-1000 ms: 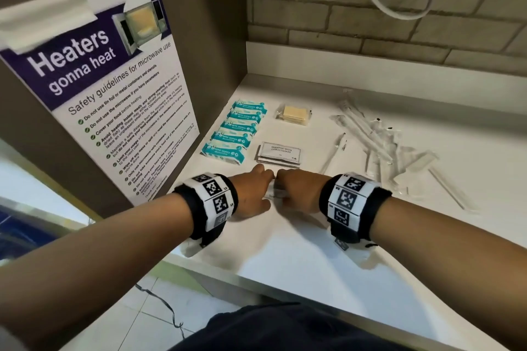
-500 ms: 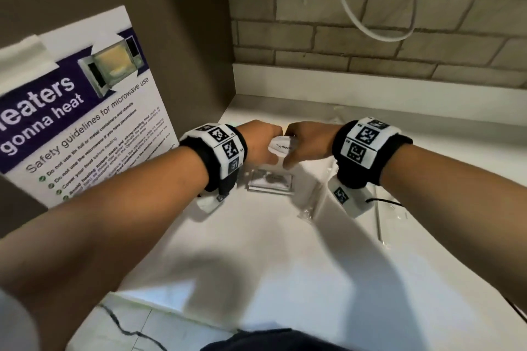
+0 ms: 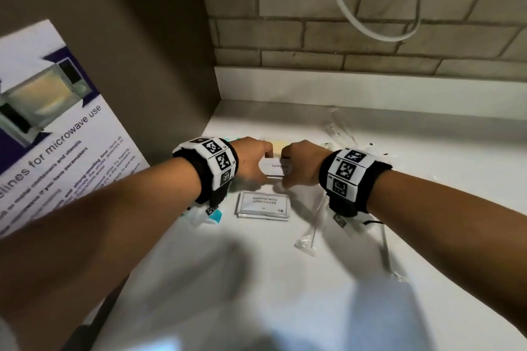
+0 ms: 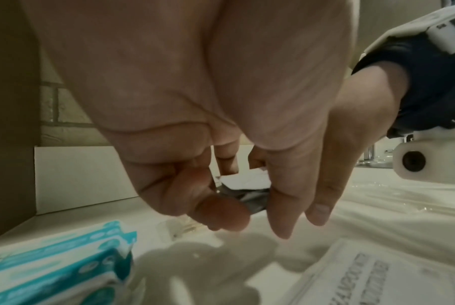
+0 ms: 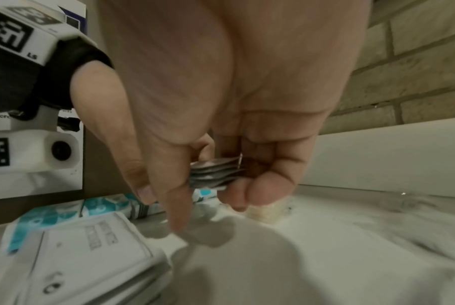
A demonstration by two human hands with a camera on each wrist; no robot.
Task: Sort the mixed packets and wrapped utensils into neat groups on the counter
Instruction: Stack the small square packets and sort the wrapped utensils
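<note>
Head view: left hand (image 3: pixel 251 159) and right hand (image 3: pixel 302 164) together, each pinching one end of a small stack of toothpaste packets (image 3: pixel 275 168) held between them above the counter (image 3: pixel 285 293). Shampoo packets (image 3: pixel 263 204) lie just below the hands, teal packets (image 4: pixel 59 266) under left wrist, wrapped utensils (image 3: pixel 312 232) under right. Brick wall (image 3: pixel 370 8) behind.

Two hands (image 3: pixel 281 164), both on one small stack of toothpaste sachets (image 3: pixel 275 166), about four layers by the right wrist view. One stack of shampoo sachets (image 3: pixel 263 204), number unclear. Several teal packets (image 4: pixel 56 262), uncountable here. One pale wrapped bar (image 3: pixel 277 145). At least two wrapped utensils (image 3: pixel 313 232).
</note>
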